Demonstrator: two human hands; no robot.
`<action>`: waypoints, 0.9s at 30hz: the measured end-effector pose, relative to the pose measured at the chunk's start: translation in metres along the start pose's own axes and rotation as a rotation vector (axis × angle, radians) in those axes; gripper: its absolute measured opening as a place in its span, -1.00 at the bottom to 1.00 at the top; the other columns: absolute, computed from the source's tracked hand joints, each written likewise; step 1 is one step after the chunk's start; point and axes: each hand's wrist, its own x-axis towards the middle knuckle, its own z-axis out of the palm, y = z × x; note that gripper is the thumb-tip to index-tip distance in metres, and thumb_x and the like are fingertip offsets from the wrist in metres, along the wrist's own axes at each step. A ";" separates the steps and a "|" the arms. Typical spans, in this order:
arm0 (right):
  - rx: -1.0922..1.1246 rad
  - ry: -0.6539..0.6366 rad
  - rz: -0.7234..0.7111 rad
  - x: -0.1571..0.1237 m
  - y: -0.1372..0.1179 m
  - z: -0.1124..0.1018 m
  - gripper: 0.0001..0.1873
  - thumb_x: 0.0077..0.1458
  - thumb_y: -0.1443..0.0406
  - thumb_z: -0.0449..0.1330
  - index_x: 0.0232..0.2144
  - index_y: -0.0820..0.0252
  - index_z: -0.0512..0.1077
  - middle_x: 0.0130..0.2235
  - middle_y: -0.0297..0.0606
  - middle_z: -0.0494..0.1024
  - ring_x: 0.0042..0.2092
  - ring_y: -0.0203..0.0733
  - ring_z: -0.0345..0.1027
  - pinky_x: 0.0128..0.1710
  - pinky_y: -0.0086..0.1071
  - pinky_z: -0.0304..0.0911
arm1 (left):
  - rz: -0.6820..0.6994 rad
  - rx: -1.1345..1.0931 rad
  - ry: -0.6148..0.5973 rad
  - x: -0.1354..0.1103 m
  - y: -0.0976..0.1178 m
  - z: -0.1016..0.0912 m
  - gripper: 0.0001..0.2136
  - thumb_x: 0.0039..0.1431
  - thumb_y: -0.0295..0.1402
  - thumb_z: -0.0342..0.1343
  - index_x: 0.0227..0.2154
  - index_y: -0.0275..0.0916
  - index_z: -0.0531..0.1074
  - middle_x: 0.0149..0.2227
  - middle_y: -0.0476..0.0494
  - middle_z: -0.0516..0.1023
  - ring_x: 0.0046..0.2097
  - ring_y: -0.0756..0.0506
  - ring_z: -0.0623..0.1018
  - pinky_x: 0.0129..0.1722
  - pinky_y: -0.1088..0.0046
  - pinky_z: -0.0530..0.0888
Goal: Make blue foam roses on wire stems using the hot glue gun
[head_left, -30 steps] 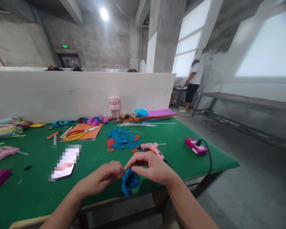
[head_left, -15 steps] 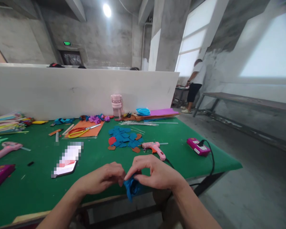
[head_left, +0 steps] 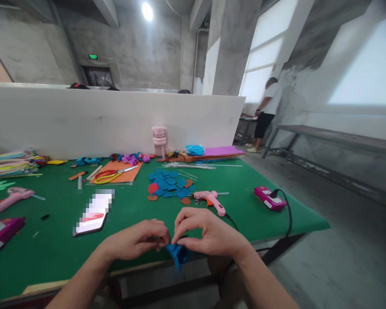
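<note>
At the table's near edge, a curled blue felt-like piece (head_left: 179, 254) hangs between my hands, folded like a small flower. The fingers of my left hand (head_left: 141, 238) are closed on its upper left side. From the other side, my right hand (head_left: 209, 231) pinches its top edge between thumb and index finger. Just beyond my hands lies a pile of cut blue pieces (head_left: 170, 185), with a red piece (head_left: 153, 188) and several brown ones among them. A pink hot glue gun (head_left: 212, 200) rests to the right of the pile, its nozzle pointing left.
Scissors (head_left: 111, 175) lie on an orange sheet (head_left: 128, 177). A phone (head_left: 93, 214) is at left, near a second pink glue gun (head_left: 13, 201). A magenta power box (head_left: 269, 198) with a cable sits right. A pink bottle (head_left: 160, 143) stands by the white partition (head_left: 122, 120).
My right fingertips have come together into a pinch on the blue piece's top edge. The piece has turned slightly. The whole view has shifted a little.
</note>
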 end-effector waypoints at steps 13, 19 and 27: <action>0.076 -0.050 0.080 0.004 0.004 0.007 -0.87 -0.05 0.49 0.10 -0.44 0.24 0.40 -0.38 -0.35 0.43 -0.30 -0.35 0.29 -0.24 -0.50 0.19 | 0.025 -0.081 -0.001 0.002 -0.002 0.004 -0.78 0.21 -0.26 -0.10 -0.33 -0.25 0.40 -0.34 -0.11 0.47 -0.26 -0.05 0.41 -0.21 0.47 0.32; 0.161 -0.043 0.122 0.004 0.001 0.003 -0.90 0.02 0.40 0.11 -0.38 0.25 0.44 -0.34 -0.31 0.49 -0.28 -0.31 0.33 -0.22 -0.46 0.21 | 0.133 -0.013 0.168 0.006 0.006 0.004 -0.74 0.22 -0.30 -0.12 -0.45 -0.25 0.43 -0.37 -0.15 0.49 -0.25 -0.08 0.38 -0.17 0.39 0.30; 0.193 0.071 0.126 0.001 -0.002 -0.006 -0.77 0.13 0.23 0.06 -0.31 0.26 0.45 -0.31 -0.25 0.50 -0.26 -0.28 0.35 -0.21 -0.42 0.22 | 0.106 0.028 0.353 0.003 0.004 0.006 -0.80 0.21 -0.46 -0.13 -0.32 -0.25 0.43 -0.30 -0.16 0.50 -0.26 -0.03 0.44 -0.28 0.51 0.33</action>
